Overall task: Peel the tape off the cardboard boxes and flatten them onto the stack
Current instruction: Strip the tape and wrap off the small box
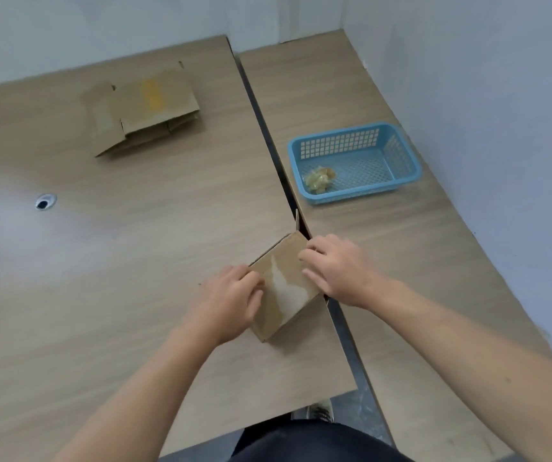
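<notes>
Head view: a small cardboard box (296,261) sits on the near side of the dark gap (261,121) between two tables, its right corner touching that gap. A strip of clear tape (283,290) runs across its top. The left hand (231,301) grips the box's left edge with curled fingers; the right hand (334,268) grips its far right edge, also with curled fingers. Left of the gap, well apart and farther back, lies the stack of flattened boxes (144,111). Right of the gap stands a blue basket (341,145) holding a wad of peeled tape (319,180).
</notes>
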